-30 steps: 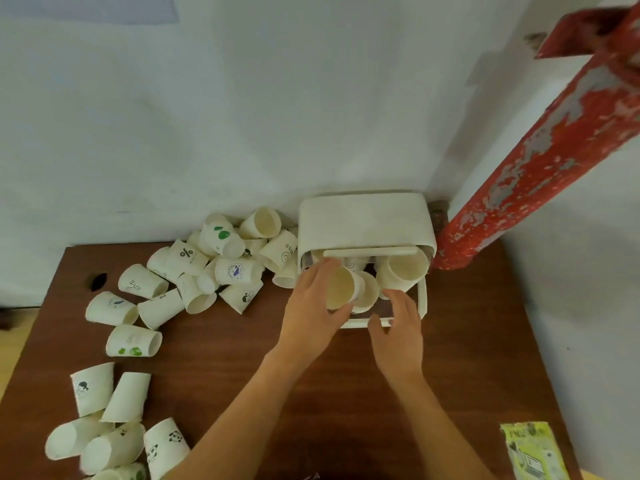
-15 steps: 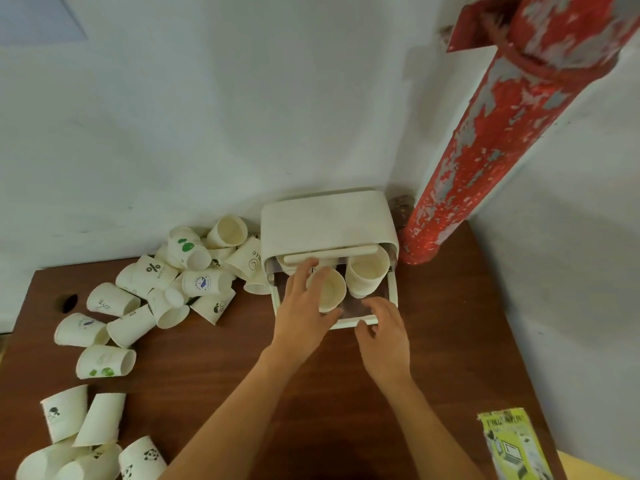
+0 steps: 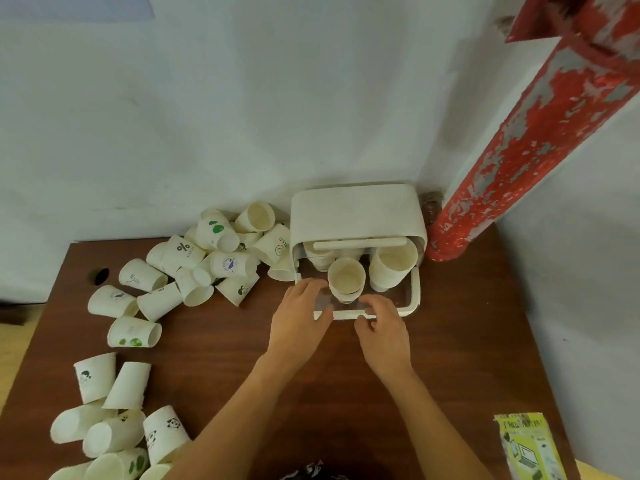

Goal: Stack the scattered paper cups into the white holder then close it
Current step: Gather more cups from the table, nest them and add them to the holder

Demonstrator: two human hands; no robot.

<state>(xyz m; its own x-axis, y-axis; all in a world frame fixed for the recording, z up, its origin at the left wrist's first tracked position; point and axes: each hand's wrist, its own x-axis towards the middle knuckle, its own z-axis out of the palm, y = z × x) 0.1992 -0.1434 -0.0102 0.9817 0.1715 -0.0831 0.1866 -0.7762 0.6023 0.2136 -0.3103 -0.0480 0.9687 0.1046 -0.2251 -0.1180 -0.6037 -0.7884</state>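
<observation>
The white holder point(image 3: 356, 209) stands at the back of the brown table point(image 3: 346, 375), against the wall. Its clear flap with a white frame point(image 3: 414, 299) lies open toward me. Inside stand a cup stack in the middle point(image 3: 346, 277) and a wider one to its right point(image 3: 393, 266). My left hand point(image 3: 299, 320) pinches the flap's front left corner. Beside it, my right hand point(image 3: 384, 329) curls over the flap's front edge. Neither hand holds a cup. Scattered paper cups point(image 3: 207, 261) lie in a heap left of the holder.
More cups point(image 3: 114, 410) lie at the table's near left corner. A peeling red pipe point(image 3: 519, 150) rises just right of the holder. A yellow-green packet point(image 3: 530, 445) lies at the near right. A dark hole point(image 3: 101, 276) marks the table's left side.
My left hand has let go of the cup it was pushing in; that cup now sits on the middle stack. The hand has drawn back to the flap's front edge.
</observation>
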